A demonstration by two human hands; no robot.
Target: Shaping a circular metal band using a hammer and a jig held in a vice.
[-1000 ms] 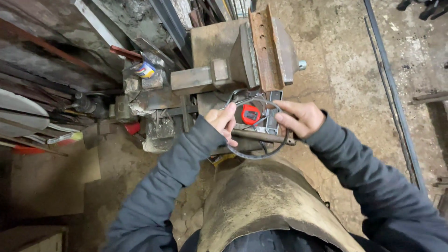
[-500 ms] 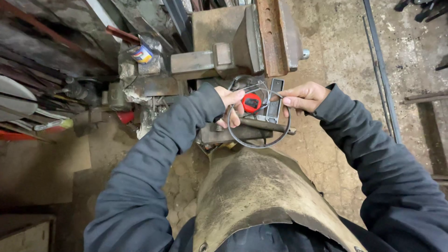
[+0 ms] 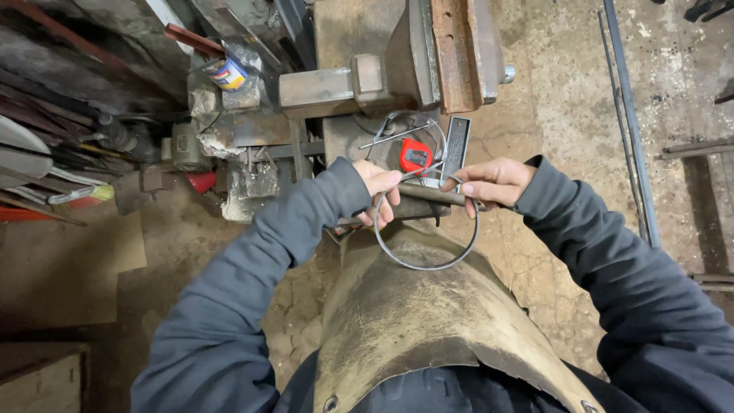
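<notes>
Nearest, a worn leather apron (image 3: pixel 413 321) fills six o'clock. Above it both hands pinch a thin metal ring (image 3: pixel 426 264): left hand (image 3: pixel 380 187) at ten o'clock on the loop, right hand (image 3: pixel 493 183) at two, fingers closed on it. It looks light and springy, best held at opposite sides. At twelve sits a red tape measure (image 3: pixel 415 155). Since the earlier frame, the ring hangs lower.
</notes>
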